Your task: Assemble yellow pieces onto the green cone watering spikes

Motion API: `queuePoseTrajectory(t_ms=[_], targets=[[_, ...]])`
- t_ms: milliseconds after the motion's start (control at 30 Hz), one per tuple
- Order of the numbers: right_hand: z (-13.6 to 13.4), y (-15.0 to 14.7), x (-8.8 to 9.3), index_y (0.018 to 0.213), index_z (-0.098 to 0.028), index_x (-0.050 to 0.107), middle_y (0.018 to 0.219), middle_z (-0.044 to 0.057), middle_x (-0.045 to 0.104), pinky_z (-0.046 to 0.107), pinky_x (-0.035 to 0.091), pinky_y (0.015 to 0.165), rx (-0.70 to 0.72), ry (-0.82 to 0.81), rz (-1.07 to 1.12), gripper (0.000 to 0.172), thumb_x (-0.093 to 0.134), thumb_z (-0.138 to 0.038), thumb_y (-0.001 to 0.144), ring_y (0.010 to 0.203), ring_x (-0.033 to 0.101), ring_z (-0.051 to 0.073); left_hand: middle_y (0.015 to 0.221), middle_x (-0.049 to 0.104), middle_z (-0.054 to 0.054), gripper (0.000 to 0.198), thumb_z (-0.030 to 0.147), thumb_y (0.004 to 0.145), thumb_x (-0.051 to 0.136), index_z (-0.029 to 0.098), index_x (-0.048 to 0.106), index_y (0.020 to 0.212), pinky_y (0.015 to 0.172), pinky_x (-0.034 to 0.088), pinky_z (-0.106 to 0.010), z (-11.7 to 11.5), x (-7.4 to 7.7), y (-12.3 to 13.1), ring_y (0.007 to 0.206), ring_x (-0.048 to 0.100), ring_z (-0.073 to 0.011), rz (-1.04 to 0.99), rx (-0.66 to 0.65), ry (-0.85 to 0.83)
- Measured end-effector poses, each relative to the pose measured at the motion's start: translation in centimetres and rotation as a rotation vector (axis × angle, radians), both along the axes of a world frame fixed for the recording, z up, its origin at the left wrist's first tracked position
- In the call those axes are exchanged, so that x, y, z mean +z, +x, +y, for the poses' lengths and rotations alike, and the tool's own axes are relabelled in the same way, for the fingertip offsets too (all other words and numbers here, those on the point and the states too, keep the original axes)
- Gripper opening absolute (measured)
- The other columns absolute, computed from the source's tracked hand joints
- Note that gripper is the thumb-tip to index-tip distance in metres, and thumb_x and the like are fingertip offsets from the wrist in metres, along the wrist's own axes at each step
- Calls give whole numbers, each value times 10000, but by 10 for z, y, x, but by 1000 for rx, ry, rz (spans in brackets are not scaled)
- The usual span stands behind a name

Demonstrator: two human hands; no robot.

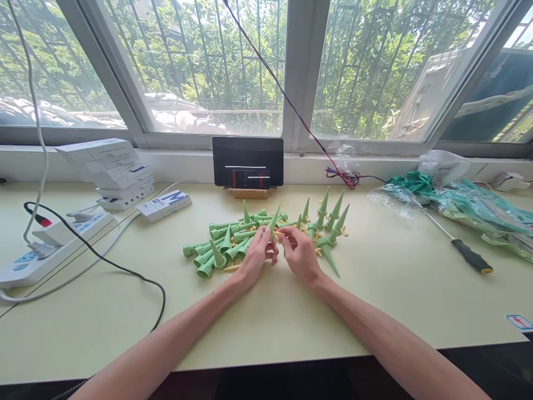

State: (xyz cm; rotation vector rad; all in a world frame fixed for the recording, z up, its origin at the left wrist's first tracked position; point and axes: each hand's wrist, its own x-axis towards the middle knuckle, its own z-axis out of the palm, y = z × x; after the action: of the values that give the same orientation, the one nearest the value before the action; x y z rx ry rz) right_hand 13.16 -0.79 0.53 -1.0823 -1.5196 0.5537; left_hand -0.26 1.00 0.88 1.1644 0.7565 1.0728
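Observation:
A heap of green plastic cone spikes (227, 244) lies on the pale table (375, 300), with small yellow pieces among them. Several more spikes (331, 219) stand upright to the right of the heap. My left hand (256, 255) is closed around one green spike (273, 219) that points up and away. My right hand (300, 253) is right beside it, its fingers pinched on a small yellow piece (278, 234) at the base of that spike. Both hands meet over the middle of the heap.
A screwdriver (460, 247) with a black and yellow handle lies at right, beside clear bags of green parts (474, 208). A power strip (45, 247) with cables and stacked white boxes (112, 172) sit at left. A dark tablet (247, 161) leans against the window sill.

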Motion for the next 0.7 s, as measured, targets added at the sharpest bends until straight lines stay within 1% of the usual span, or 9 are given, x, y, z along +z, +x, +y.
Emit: queuePoseTrajectory(t_ms=[133, 300, 467, 700], targets=[[1, 0, -1, 956, -189, 648, 842, 56, 708, 277, 498, 574, -8, -4, -13, 239, 509, -383, 953, 612, 614, 156, 779, 503, 23, 323, 537, 901, 560, 229, 521, 991, 437, 415, -187, 0, 1, 0, 567, 508, -97, 23, -3, -8], [1, 1, -1, 943, -188, 649, 821, 50, 697, 273, 503, 591, -6, 0, -12, 245, 512, -391, 954, 629, 613, 156, 812, 518, 15, 332, 534, 897, 559, 240, 528, 1047, 428, 410, -185, 0, 1, 0, 563, 520, -94, 37, -3, -15], [1, 1, -1, 941, -189, 648, 816, 48, 694, 266, 496, 566, 2, -8, -4, 243, 520, -395, 951, 608, 602, 149, 760, 507, 20, 328, 525, 910, 539, 238, 519, 1068, 429, 410, -188, -1, 1, 0, 547, 517, -100, 49, -5, -17], [2, 1, -1, 917, -189, 646, 797, 45, 689, 264, 487, 548, 4, -9, -9, 245, 523, -400, 947, 583, 592, 145, 744, 511, 29, 336, 529, 908, 537, 249, 516, 1093, 421, 407, -193, -1, 1, 0, 517, 512, -98, 48, -14, -17]])
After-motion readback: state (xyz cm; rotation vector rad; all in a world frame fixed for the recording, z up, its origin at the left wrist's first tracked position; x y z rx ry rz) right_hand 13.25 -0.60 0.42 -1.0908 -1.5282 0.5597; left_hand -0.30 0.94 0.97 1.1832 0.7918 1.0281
